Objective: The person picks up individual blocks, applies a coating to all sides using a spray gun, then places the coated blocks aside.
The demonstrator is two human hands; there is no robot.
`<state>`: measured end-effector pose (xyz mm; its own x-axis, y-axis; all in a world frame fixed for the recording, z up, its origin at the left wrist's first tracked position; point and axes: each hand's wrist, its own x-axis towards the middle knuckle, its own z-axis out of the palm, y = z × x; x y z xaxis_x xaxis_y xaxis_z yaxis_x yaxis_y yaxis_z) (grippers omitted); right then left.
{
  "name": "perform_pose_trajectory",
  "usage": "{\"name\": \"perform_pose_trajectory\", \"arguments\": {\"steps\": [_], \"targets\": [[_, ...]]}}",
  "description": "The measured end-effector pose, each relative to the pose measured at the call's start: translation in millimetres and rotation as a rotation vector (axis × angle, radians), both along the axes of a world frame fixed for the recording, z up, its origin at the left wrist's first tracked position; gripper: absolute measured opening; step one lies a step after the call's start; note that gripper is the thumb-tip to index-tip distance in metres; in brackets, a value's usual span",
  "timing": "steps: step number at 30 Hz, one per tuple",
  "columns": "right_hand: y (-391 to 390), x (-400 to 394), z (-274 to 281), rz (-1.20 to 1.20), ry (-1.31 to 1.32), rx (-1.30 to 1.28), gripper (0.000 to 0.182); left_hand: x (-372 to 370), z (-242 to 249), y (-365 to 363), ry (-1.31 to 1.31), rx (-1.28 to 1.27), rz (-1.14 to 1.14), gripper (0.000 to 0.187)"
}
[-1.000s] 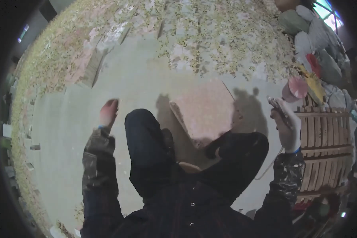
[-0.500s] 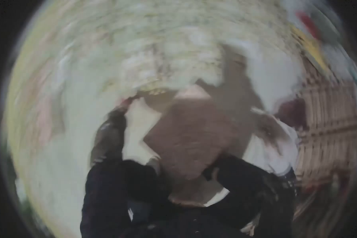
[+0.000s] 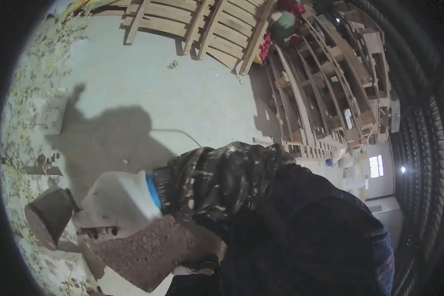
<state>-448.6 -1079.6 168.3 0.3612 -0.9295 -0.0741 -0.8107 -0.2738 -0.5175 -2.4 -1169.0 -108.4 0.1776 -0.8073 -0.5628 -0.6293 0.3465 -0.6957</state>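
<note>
My right hand (image 3: 116,204), in a white glove with a blue cuff, reaches left from a camouflage sleeve. The glove is curled, its fingers partly hidden. A dark tool with a drum-shaped head (image 3: 49,217) juts from its far side; short dark pieces (image 3: 101,231) show along the glove's lower edge. Beneath the glove lies a brown, rough-surfaced square board (image 3: 148,256), partly covered by the hand. My left hand cannot be seen.
Wooden pallets (image 3: 197,24) lie along the top, and stacked wooden frames (image 3: 325,84) stand at right. Pale blocks (image 3: 49,116) and leafy green bits (image 3: 22,98) line the left edge. A shoe (image 3: 202,268) is by the board. A shadow (image 3: 113,133) falls across the pale floor.
The view has swung sharply, so the pallets have gone from right to top and the board to lower left. My left arm has left view. The earlier frame is blurred.
</note>
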Motion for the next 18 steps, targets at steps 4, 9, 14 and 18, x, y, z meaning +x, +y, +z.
{"name": "perform_pose_trajectory", "arguments": {"steps": [4, 9, 14, 18], "targets": [[7.9, 0.7, 18.0, 0.045, 0.026, 0.066, 0.024, 1.6, 58.2, 18.5, -0.199, -0.077, -0.129, 0.074], [22.8, 3.7, 35.9, 0.083, 0.009, 0.012, 0.030, -43.6, 186.4, 69.4, -0.038, -0.276, -0.682, 0.061], [45.7, 1.2, 73.1, 0.232, -1.162, 0.305, 0.032, -69.7, 342.2, 179.9, 1.321, 0.000, 0.084, 0.058], [69.6, 22.5, 92.7, 0.284, -1.889, 0.747, 0.040, 139.1, 29.4, 214.5, 1.256, -0.307, 0.557, 0.034]]}}
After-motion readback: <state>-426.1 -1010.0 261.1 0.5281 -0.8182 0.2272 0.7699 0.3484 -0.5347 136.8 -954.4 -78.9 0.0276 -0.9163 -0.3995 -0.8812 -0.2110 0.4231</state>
